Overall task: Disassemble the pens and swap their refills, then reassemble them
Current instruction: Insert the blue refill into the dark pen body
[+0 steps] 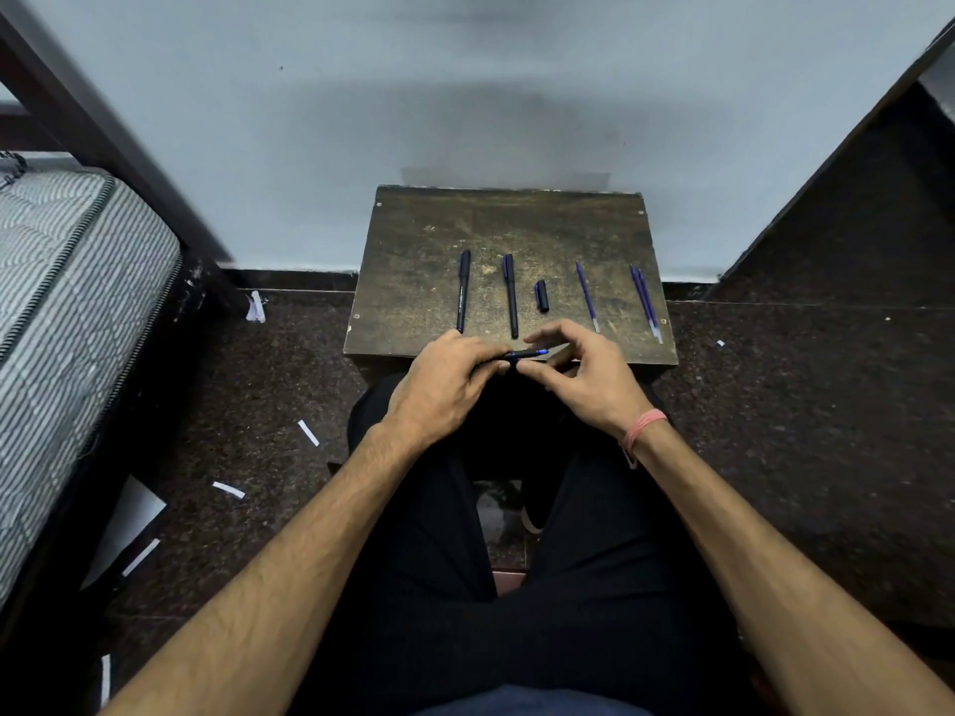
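Note:
A dark pen (524, 354) with a blue tip section lies crosswise between my hands, above the near edge of a small wooden table (568, 224). My left hand (444, 385) grips its barrel. My right hand (584, 369) pinches the front end with thumb and finger, the other fingers spread. On the table lie two capped dark pens (463, 290) (510, 294), a loose black cap (542, 296), one blue refill (587, 297) and two more refills (647, 303) side by side at the right.
The table stands against a pale wall (465, 95). A striped mattress (62, 312) on a dark bed frame is at the left. Paper scraps (308, 433) lie on the dark stone floor. My legs in black trousers (491, 586) fill the foreground.

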